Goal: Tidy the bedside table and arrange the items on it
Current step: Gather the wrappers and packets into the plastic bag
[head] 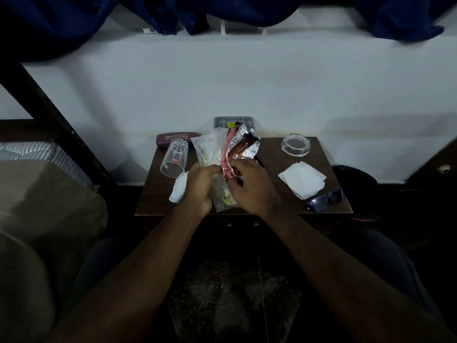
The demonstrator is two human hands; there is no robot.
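Observation:
Over the middle of the small dark wooden bedside table (277, 154), my left hand (197, 186) grips a clear plastic wrapper (207, 149). My right hand (249, 186) is shut on a red and silver foil wrapper (237, 147) held right beside it. A drinking glass (174, 158) lies on its side at the table's left. A crumpled white tissue (178, 191) sits below the glass. A flat white tissue (302, 179) lies at the right, with blue sunglasses (325, 200) at the front right corner.
A maroon spectacle case (176, 139) lies at the back left and a grey tray (232, 122) leans at the back against the white wall. A round glass dish (295, 145) stands at the back right. A bed with a striped pillow (37, 151) is at the left.

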